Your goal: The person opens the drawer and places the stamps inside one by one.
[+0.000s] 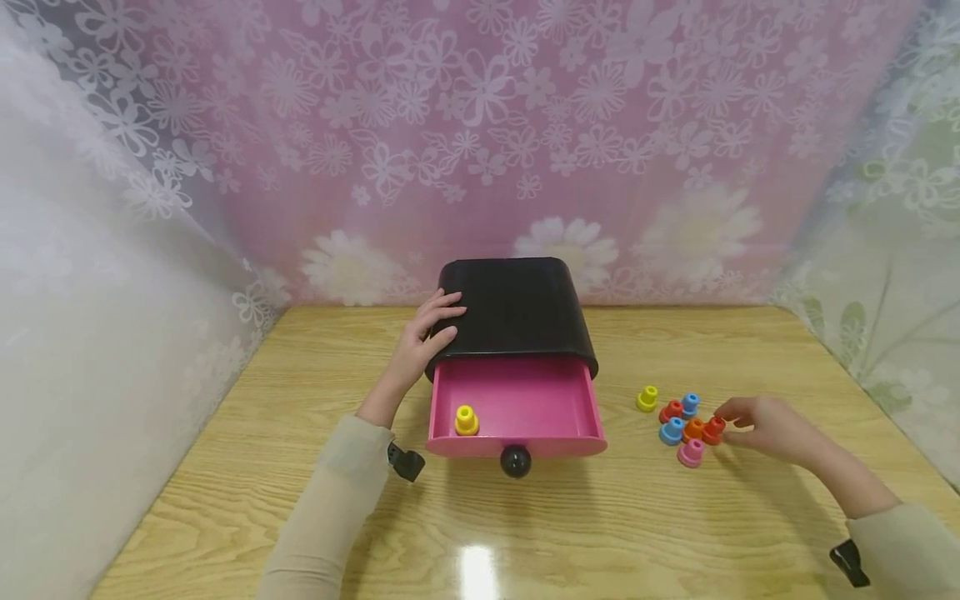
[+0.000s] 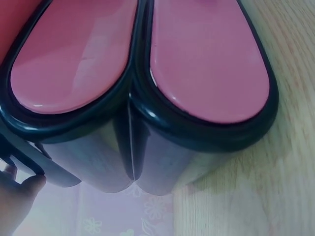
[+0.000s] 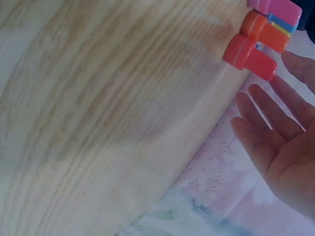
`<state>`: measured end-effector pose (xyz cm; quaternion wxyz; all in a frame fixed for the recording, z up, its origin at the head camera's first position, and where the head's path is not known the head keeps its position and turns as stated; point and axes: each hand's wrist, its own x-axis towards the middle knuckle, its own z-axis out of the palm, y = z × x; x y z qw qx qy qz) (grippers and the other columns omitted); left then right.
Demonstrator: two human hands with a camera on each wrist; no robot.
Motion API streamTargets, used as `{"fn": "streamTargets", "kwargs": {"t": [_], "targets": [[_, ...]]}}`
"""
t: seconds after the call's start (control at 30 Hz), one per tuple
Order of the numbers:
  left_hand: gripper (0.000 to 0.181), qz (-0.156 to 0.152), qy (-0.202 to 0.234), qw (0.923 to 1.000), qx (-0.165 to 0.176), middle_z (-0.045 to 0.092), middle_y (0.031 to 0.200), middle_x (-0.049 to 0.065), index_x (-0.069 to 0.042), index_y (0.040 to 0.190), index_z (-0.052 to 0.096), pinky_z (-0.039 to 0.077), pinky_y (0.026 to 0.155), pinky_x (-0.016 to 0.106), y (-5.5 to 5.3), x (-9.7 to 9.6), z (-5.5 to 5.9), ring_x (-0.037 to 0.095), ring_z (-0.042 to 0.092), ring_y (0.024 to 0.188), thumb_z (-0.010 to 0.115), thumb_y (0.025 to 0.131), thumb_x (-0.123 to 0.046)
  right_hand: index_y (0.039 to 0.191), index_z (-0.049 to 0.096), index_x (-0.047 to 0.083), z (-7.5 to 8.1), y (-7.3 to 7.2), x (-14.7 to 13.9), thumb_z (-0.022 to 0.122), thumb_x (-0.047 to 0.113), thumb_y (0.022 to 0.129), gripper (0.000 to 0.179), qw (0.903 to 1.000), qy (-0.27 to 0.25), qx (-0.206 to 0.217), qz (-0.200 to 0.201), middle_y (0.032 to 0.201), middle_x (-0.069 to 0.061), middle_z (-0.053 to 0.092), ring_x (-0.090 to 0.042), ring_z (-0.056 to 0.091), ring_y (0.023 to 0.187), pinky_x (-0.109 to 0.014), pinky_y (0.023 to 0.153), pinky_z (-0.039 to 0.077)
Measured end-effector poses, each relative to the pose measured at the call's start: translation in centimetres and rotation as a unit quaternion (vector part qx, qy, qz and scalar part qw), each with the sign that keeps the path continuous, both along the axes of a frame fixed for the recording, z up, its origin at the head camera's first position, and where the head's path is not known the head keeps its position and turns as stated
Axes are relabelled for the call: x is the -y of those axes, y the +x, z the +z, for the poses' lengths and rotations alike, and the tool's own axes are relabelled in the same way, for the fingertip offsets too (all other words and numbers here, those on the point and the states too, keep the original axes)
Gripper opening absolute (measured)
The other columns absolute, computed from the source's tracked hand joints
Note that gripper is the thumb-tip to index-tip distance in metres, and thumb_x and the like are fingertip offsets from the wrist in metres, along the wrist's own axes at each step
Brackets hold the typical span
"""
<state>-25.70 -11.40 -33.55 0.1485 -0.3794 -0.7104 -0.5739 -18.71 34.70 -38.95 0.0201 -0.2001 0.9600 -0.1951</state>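
A black cabinet [image 1: 513, 308] stands in the middle of the table with its pink drawer [image 1: 517, 398] pulled out. Inside the drawer, at its front left, stands a yellow peg [image 1: 466, 421]. My left hand [image 1: 425, 335] rests on the cabinet's top left edge, fingers fairly straight. At right, my right hand [image 1: 768, 427] reaches to a red peg [image 1: 713, 431], thumb and forefinger on either side of its narrow end. The right wrist view shows these fingers loosely spread, not closed round the red peg [image 3: 250, 57]. Beside it is an orange peg [image 3: 266, 32].
Around the red peg stand a pink peg [image 1: 691, 452], blue pegs [image 1: 672, 431], another red peg [image 1: 671, 411] and a yellow peg [image 1: 647, 398]. A black ball knob [image 1: 515, 461] juts from the drawer front. Lower pink drawer fronts [image 2: 211, 59] are shut. Flowered cloth [image 1: 487, 150] hangs behind.
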Motion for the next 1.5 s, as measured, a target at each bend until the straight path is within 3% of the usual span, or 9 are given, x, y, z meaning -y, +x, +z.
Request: {"fn": "streamTargets", "kwargs": {"t": [0.33, 0.63, 0.77, 0.87, 1.0, 1.4, 1.5], "targets": [[0.029, -0.009, -0.001, 0.9999, 0.004, 0.033, 0.130, 0.032, 0.017, 0.110, 0.049, 0.010, 0.102, 0.051, -0.1, 0.0, -0.4, 0.042, 0.010, 0.128, 0.045, 0.082, 0.009, 0.092, 0.061, -0.008, -0.5, -0.4, -0.1, 0.067, 0.005, 0.072, 0.025, 0.9999, -0.006, 0.013, -0.007, 0.088, -0.018, 0.061, -0.033, 0.059, 0.076, -0.043, 0.064, 0.049], [0.032, -0.019, -0.008, 0.9997, 0.014, 0.028, 0.134, 0.031, 0.016, 0.113, 0.047, 0.007, 0.102, 0.052, -0.1, -0.2, 0.0, 0.042, 0.004, 0.129, 0.043, 0.082, 0.010, 0.087, 0.061, -0.004, -1.0, -0.9, -0.2, 0.066, 0.005, 0.073, 0.017, 0.9995, -0.001, 0.027, -0.014, 0.083, -0.011, 0.062, -0.030, 0.060, 0.074, -0.040, 0.063, 0.050], [0.037, -0.015, -0.010, 0.9998, 0.010, 0.032, 0.135, 0.023, 0.011, 0.116, 0.049, 0.009, 0.103, 0.049, -1.4, 0.2, -1.4, 0.035, 0.007, 0.131, 0.047, 0.089, -0.015, 0.086, 0.061, -0.003, -1.1, -0.8, -0.1, 0.066, 0.007, 0.074, 0.016, 0.9995, 0.000, 0.025, -0.020, 0.082, -0.010, 0.062, -0.031, 0.060, 0.075, -0.041, 0.064, 0.049], [0.038, -0.016, -0.010, 0.9998, 0.007, 0.032, 0.135, 0.022, 0.009, 0.117, 0.050, 0.009, 0.103, 0.050, -1.7, 0.2, -1.7, 0.034, 0.007, 0.131, 0.048, 0.089, -0.016, 0.086, 0.061, -0.003, -1.0, -0.6, -0.1, 0.067, 0.008, 0.074, 0.017, 0.9997, -0.004, 0.018, -0.019, 0.082, -0.011, 0.062, -0.031, 0.060, 0.075, -0.041, 0.063, 0.049], [0.034, -0.017, -0.009, 0.9998, 0.009, 0.030, 0.133, 0.030, 0.015, 0.115, 0.047, 0.008, 0.101, 0.053, -0.3, 0.0, -0.3, 0.041, 0.006, 0.129, 0.043, 0.082, 0.008, 0.085, 0.062, -0.002, -0.5, -0.2, -0.1, 0.068, 0.009, 0.074, 0.017, 0.9998, -0.004, 0.000, -0.020, 0.082, -0.011, 0.062, -0.030, 0.060, 0.073, -0.041, 0.063, 0.049], [0.032, -0.014, -0.008, 0.9997, 0.016, 0.029, 0.133, 0.030, 0.015, 0.113, 0.048, 0.008, 0.101, 0.053, -0.1, 0.2, 0.0, 0.040, 0.006, 0.130, 0.044, 0.082, 0.009, 0.088, 0.062, 0.001, 2.0, 0.6, 0.5, 0.068, 0.010, 0.075, 0.017, 0.9965, -0.028, -0.065, -0.044, 0.085, -0.014, 0.063, -0.035, 0.061, 0.076, -0.050, 0.065, 0.047], [0.032, -0.015, -0.009, 0.9998, 0.013, 0.029, 0.132, 0.031, 0.016, 0.113, 0.048, 0.008, 0.101, 0.055, -0.1, 0.2, 0.1, 0.041, 0.006, 0.129, 0.044, 0.082, 0.008, 0.091, 0.063, 0.001, 2.7, 0.9, 1.0, 0.067, 0.011, 0.077, 0.018, 0.9949, -0.042, -0.080, -0.044, 0.087, -0.013, 0.063, -0.029, 0.061, 0.078, -0.049, 0.067, 0.047]]}}
